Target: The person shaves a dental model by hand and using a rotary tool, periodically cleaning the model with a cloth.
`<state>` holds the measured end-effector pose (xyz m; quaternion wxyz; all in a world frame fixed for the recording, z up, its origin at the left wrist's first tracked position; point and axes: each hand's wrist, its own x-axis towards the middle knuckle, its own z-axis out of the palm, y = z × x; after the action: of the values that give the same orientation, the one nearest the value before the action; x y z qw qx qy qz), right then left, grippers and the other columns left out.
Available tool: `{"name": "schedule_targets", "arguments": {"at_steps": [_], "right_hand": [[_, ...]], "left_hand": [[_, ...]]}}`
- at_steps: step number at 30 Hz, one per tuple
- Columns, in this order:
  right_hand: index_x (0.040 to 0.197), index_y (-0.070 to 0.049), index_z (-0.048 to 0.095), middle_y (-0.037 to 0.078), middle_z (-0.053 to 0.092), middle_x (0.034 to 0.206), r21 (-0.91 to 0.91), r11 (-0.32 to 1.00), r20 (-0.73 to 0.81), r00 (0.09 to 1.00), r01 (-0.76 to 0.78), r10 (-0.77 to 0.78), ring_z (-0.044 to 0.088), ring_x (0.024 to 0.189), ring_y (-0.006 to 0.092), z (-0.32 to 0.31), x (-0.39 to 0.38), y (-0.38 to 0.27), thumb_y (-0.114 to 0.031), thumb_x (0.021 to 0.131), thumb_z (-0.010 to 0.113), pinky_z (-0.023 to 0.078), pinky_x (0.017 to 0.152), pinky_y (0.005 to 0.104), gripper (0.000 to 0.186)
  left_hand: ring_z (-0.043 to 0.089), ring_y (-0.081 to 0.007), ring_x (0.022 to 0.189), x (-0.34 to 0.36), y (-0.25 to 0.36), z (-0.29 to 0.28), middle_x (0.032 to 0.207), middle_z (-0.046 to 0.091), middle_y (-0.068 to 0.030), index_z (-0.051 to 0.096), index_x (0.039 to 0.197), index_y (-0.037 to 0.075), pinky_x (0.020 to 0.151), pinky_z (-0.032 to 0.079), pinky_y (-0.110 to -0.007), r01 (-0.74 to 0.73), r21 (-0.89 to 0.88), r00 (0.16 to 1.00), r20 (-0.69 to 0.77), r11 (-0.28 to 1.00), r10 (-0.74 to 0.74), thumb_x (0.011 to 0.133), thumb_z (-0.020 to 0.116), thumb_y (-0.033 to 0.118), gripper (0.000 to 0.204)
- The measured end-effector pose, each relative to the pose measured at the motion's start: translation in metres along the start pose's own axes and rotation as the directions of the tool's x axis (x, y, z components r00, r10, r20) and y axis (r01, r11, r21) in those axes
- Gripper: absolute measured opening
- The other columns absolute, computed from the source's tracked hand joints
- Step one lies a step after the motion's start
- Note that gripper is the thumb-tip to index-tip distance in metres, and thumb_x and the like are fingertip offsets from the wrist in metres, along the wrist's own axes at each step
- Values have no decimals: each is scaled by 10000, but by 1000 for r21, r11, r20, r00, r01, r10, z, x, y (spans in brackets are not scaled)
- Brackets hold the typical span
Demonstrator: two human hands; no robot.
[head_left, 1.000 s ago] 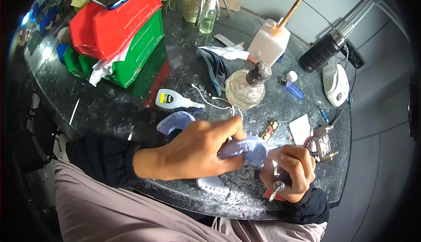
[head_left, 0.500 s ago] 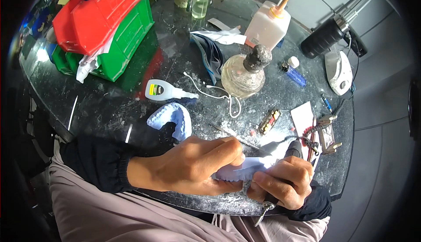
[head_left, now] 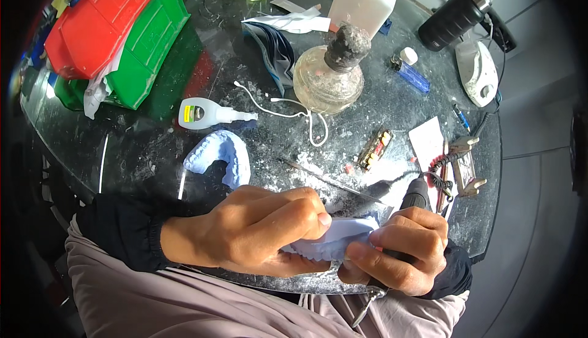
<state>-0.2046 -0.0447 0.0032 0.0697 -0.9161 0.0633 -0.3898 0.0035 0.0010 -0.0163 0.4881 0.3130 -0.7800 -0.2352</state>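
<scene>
My left hand (head_left: 260, 231) is closed around a light blue plaster dental cast (head_left: 334, 243) just above the near table edge. The cast's row of teeth faces down toward me, and its smooth base is turned up. In my right hand (head_left: 401, 249) is a black rotary handpiece (head_left: 416, 195), its cord end pointing away and its metal tip pointing down toward my lap. The right fingertips touch the cast's right end; the tip is apart from it. A second blue dental cast (head_left: 239, 154), horseshoe-shaped, lies on the table beyond my left hand.
On the dusty black table (head_left: 153, 154) are a white squeeze bottle (head_left: 201, 114), a glass spirit burner (head_left: 327, 84), a thin metal tool (head_left: 334, 182), and a strip of teeth (head_left: 375, 149). Red (head_left: 98, 26) and green bins (head_left: 147, 50) stand far left; a handpiece rest (head_left: 465, 163) stands right.
The view has shifted, so the table things sit farther left and higher. In my hands the cast is tilted, showing more of its smooth base. Both hands keep their hold.
</scene>
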Motion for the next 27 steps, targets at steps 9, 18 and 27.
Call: {"name": "schedule_targets", "arguments": {"at_steps": [9, 18, 27], "right_hand": [[903, -135, 687, -10, 533, 794, -16, 999, -117, 992, -39, 37, 412, 458, 33, 9, -4, -2, -95, 621, 688, 279, 388, 181, 285], [871, -99, 641, 44, 441, 781, -14, 1000, -23, 1000, 9, -10, 407, 405, 47, 0, 1, -2, -287, 645, 791, 352, 377, 185, 330], [877, -112, 641, 51, 442, 810, 27, 1000, 19, 1000, -14, 13, 400, 404, 39, 0, 0, -1, -289, 670, 775, 367, 389, 175, 304]], "left_hand": [[559, -194, 515, -1, -2, 6, 684, 526, -97, 487, 809, -30, 422, 451, -280, -25, -47, 996, -85, 999, 21, 645, 761, 15, 323], [643, -182, 502, -3, -2, 10, 606, 617, -164, 501, 753, -10, 413, 511, -243, -4, 0, 993, -120, 1000, 4, 583, 867, 138, 429], [544, -172, 468, -5, -4, 14, 631, 527, -115, 514, 780, -53, 359, 420, -263, -43, -50, 980, -198, 998, 32, 668, 737, -20, 252]]}}
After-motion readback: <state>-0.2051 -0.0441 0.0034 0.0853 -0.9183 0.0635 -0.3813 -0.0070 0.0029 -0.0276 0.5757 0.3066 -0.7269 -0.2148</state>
